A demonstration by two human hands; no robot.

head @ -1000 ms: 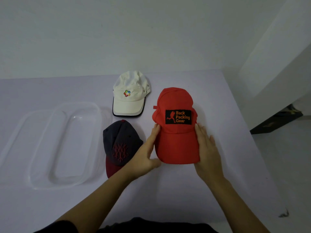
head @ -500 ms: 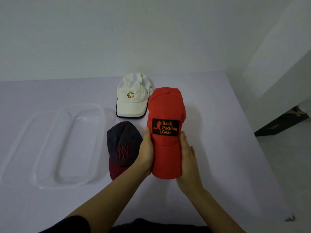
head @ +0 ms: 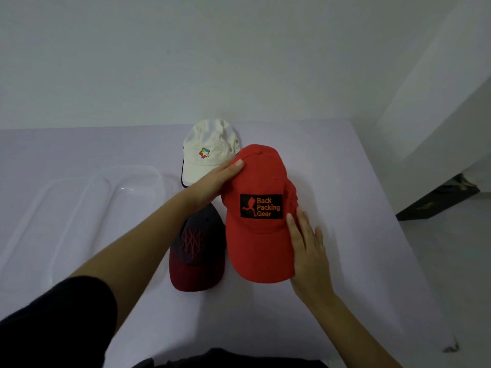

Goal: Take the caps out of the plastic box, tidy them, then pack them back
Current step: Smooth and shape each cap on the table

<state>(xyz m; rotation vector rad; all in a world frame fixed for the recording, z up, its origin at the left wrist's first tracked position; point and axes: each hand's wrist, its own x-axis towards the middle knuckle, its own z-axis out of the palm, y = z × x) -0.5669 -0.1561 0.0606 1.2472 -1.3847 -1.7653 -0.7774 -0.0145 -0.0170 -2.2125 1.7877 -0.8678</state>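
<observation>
Red cap [head: 259, 235] is over the table [head: 358, 235], brim toward me. My left hand [head: 210, 184] grips its top at 10 o'clock, thumb on the cloth. My right hand [head: 308, 251] is flat, fingers straight, against the brim at 4 o'clock. From the red cap, the white cap [head: 204, 139] is at 11 o'clock, the dark cap [head: 196, 243] at 8, and the box [head: 148, 172] at 9.

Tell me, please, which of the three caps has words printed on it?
The red cap: its black patch reads "Back Packing Gear". The white cap shows only a coloured logo, the dark cap a red stitched emblem.
</observation>
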